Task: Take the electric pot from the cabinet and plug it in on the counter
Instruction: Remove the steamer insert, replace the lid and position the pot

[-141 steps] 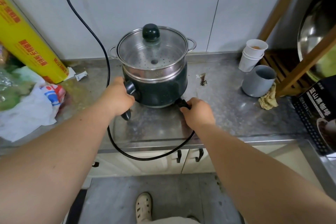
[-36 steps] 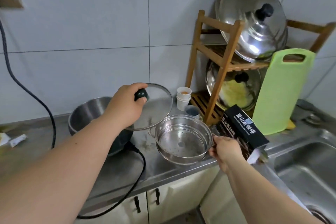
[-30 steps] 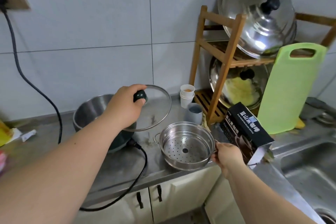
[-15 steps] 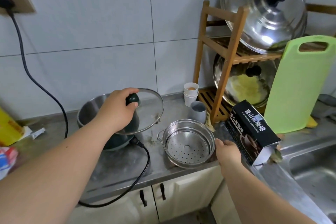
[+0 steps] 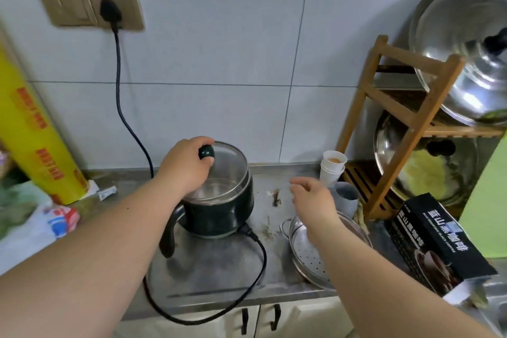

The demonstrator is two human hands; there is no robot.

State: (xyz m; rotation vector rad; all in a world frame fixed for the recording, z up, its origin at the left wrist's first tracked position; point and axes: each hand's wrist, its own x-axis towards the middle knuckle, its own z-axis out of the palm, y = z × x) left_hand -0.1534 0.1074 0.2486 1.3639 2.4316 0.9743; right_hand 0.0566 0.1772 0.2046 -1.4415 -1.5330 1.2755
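Note:
The dark green electric pot stands on the steel counter, its handle pointing toward me. My left hand grips the dark knob of the glass lid, which rests on the pot's rim. A black cord loops off the counter edge from the pot's base, and another stretch of it climbs the wall to a plug seated in the wall socket. My right hand hovers open above the steel steamer basket, which sits on the counter to the pot's right.
A yellow cling-film roll and plastic bags crowd the left. To the right stand stacked paper cups, a grey cup, a wooden rack with large steel lids, a black coffee box and a green cutting board.
My left hand brought the lid down onto the pot. My right hand let go of the steamer basket, left on the counter, and rose above it. The view swung left.

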